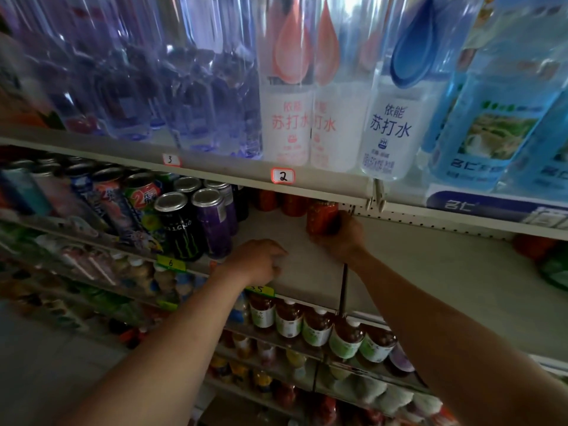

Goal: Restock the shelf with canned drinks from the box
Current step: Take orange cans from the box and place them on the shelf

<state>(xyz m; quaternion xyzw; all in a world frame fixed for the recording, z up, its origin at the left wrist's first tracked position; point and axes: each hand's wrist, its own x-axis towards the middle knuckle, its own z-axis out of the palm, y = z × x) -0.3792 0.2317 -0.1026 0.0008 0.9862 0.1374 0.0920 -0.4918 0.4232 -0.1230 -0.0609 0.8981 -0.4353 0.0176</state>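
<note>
1. Low in the frame, two bare forearms rise from the bottom edge toward the shelf [399, 256] at mid-height; the box is not in view
2. Left of centre, the left hand [256, 261] rests on the bare shelf board near its front lip, fingers curled loosely under, holding nothing that can be seen
3. Right of it and farther back, the right hand [344, 238] is wrapped round the lower side of a red can [321, 218], thumb and fingers curled onto it
4. That can stands upright, long axis vertical, its base on or just above the board; whether it is fully set down I cannot tell
5. Behind it, up and to the left, two more red cans [282, 202] stand at the back, with open board between them and the tall cans [196, 222] at centre left
6. Judged from this, the held can lies straight ahead of the right hand, which is nearer the row than the left, so letting go there looks like the coming move
</note>
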